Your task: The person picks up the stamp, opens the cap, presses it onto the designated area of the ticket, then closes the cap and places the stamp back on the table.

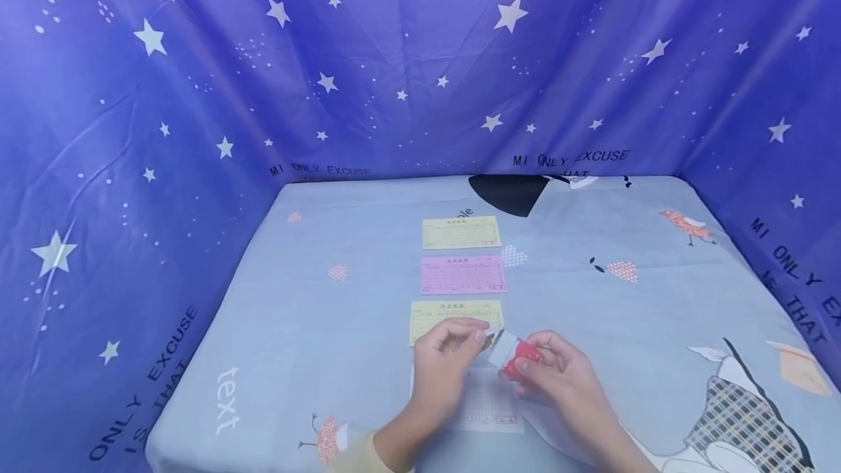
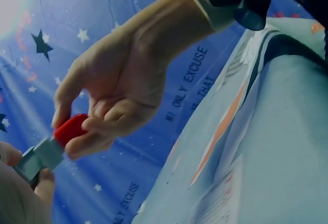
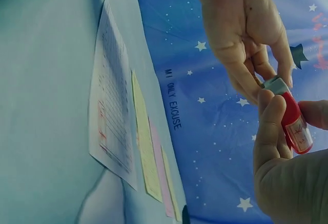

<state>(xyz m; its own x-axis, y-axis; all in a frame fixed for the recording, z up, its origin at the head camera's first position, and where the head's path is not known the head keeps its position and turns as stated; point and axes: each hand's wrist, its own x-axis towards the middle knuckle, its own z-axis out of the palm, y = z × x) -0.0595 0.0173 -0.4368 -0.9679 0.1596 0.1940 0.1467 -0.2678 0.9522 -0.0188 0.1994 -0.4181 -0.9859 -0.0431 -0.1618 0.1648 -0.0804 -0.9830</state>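
In front of me both hands meet at a small stamp with a red body (image 1: 523, 362) and a pale grey-green end piece (image 1: 503, 348). My right hand (image 1: 568, 378) pinches the red body between thumb and fingers. A small label with red marks shows on its side in the right wrist view. At the other end, my left hand (image 1: 443, 363) pinches the grey-green piece with thumb and fingertips. The two parts are in line and touch or nearly so; fingers cover some of the joint. Below the hands lies a white printed slip (image 1: 489, 409), partly hidden by the left hand.
Beyond the hands a yellow slip (image 1: 447, 310), a pink slip (image 1: 463, 276) and another yellow slip (image 1: 460, 233) lie in a column. They rest on a light blue patterned cloth (image 1: 296, 312). Blue star-print curtains (image 1: 407, 50) enclose the back and sides.
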